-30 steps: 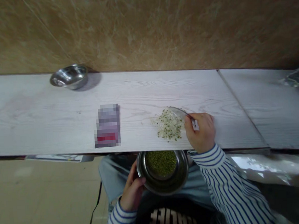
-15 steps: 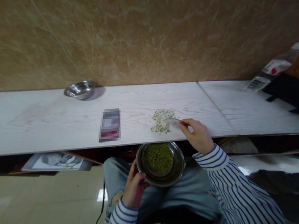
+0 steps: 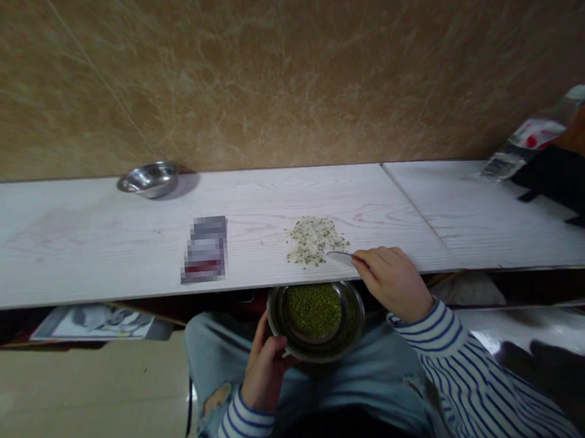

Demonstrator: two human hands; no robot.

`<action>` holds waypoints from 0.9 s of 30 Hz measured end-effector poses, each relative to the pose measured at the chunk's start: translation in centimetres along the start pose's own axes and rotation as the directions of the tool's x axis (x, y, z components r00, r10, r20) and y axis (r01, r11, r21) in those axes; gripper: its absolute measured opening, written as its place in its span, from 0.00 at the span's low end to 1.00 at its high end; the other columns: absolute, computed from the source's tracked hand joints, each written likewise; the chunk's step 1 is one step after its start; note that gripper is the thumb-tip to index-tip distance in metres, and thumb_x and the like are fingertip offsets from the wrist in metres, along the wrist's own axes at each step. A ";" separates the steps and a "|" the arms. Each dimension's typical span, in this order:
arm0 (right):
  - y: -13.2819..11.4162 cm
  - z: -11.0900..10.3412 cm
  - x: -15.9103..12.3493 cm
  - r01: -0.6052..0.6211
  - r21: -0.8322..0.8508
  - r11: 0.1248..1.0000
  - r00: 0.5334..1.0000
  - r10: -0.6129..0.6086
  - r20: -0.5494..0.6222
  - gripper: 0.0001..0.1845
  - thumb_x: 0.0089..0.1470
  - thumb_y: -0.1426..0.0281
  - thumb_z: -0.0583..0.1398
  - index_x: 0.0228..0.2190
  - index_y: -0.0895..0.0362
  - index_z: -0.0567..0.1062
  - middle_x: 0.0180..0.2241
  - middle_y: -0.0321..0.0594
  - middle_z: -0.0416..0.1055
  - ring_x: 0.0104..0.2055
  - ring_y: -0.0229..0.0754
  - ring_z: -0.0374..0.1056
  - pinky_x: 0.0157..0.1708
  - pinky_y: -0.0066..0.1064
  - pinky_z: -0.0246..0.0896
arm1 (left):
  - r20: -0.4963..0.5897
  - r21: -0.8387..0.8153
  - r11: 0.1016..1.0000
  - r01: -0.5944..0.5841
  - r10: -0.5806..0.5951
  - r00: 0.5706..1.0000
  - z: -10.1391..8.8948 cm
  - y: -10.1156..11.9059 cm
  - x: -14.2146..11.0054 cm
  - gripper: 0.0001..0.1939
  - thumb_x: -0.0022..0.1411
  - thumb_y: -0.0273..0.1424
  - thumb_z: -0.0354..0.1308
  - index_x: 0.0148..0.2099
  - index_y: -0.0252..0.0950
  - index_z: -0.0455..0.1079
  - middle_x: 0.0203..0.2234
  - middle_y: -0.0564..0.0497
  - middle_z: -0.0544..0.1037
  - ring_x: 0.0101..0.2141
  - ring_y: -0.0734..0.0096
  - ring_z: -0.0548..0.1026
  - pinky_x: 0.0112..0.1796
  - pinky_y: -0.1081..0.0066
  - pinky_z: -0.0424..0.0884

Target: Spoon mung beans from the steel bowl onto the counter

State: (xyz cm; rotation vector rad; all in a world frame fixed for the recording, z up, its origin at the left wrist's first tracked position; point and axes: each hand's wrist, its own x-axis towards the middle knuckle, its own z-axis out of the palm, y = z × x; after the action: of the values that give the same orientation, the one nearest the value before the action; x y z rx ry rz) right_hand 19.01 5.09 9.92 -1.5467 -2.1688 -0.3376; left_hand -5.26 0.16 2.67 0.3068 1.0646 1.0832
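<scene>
My left hand (image 3: pixel 267 369) grips the left rim of a steel bowl (image 3: pixel 356 328), thumb at the inner edge. The bowl rests over my lap just below the counter's front edge, with green mung beans (image 3: pixel 313 311) inside. In my right hand (image 3: pixel 394 280) is a metal spoon (image 3: pixel 341 255), pinched near its bowl end, so the rest of it is hidden. Its tip touches the lower right of a loose pile of white grains mixed with green beans (image 3: pixel 315 241), spread on the white counter (image 3: pixel 250 188).
A small steel bowl (image 3: pixel 150 182) stands by the wall at the back left. Left of the pile lies a blurred-out flat packet or phone (image 3: pixel 204 249). On the right are a clear plastic bottle (image 3: pixel 532 137) and a black cloth-like item (image 3: pixel 565 183). Papers (image 3: pixel 99 322) sit on a shelf below.
My right hand has turned and moved slightly down and right, tilting the spoon edge-on. The pile's shape has shifted. The view has moved a little; my left hand still holds the bowl.
</scene>
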 end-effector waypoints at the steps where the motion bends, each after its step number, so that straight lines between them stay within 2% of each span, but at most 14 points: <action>1: -0.4 0.0 0.0 0.006 -0.008 1.000 1.000 -0.006 0.005 0.10 0.62 0.69 0.52 0.36 0.59 0.72 0.31 0.41 0.74 0.34 0.41 0.68 0.37 0.33 0.55 | 0.002 0.001 1.000 0.001 -0.001 1.000 0.1 0.1 -0.1 0.32 0.45 0.25 0.59 0.55 0.44 0.65 0.40 0.50 0.76 0.34 0.65 0.74 0.34 0.62 0.74; 5: -1.5 -0.1 0.0 0.035 -0.012 0.999 0.999 -0.035 -0.003 0.10 0.61 0.70 0.52 0.36 0.59 0.72 0.30 0.41 0.74 0.33 0.40 0.67 0.37 0.32 0.53 | -0.014 -0.003 1.000 -0.004 0.004 1.000 -0.3 0.7 -0.6 0.32 0.45 0.24 0.58 0.55 0.45 0.65 0.40 0.51 0.76 0.34 0.66 0.74 0.34 0.62 0.73; 11: -1.3 -0.8 -0.5 0.017 -0.054 0.998 0.999 -0.019 -0.041 0.08 0.60 0.71 0.54 0.36 0.60 0.72 0.30 0.41 0.73 0.33 0.41 0.66 0.37 0.32 0.53 | -0.059 0.035 0.999 -0.035 0.037 0.998 -1.2 1.1 -1.0 0.33 0.46 0.26 0.58 0.57 0.44 0.64 0.41 0.49 0.76 0.34 0.63 0.73 0.30 0.65 0.72; 18: -2.5 -0.6 -0.6 0.012 -0.083 0.996 1.000 -0.010 0.027 0.08 0.60 0.73 0.53 0.36 0.59 0.72 0.30 0.41 0.73 0.33 0.41 0.66 0.37 0.33 0.53 | -0.051 0.025 0.999 -0.028 0.029 0.998 -0.4 0.9 -0.7 0.32 0.45 0.27 0.60 0.55 0.44 0.67 0.43 0.49 0.76 0.38 0.62 0.73 0.31 0.67 0.72; 23: -2.5 -0.9 -0.5 0.024 -0.057 0.998 1.000 -0.024 0.003 0.07 0.60 0.73 0.54 0.36 0.60 0.72 0.29 0.41 0.72 0.33 0.41 0.66 0.37 0.33 0.53 | -0.021 0.026 0.999 -0.022 0.023 1.000 -1.3 0.8 -0.7 0.34 0.45 0.28 0.61 0.57 0.46 0.65 0.45 0.49 0.76 0.39 0.61 0.73 0.33 0.66 0.71; 27: -2.1 -0.8 -0.6 0.011 -0.060 0.998 1.000 -0.011 -0.006 0.08 0.60 0.73 0.53 0.35 0.61 0.72 0.29 0.41 0.72 0.33 0.41 0.66 0.37 0.33 0.54 | -0.061 0.020 1.000 -0.013 0.015 0.998 -1.7 1.0 -0.7 0.35 0.47 0.29 0.60 0.60 0.45 0.62 0.46 0.49 0.75 0.42 0.60 0.72 0.35 0.66 0.71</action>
State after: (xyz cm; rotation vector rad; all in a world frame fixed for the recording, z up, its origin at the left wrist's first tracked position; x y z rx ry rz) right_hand 17.40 3.52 10.50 -1.5638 -2.1820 -0.4135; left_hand -7.28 -0.39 2.89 0.2985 1.1290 1.1012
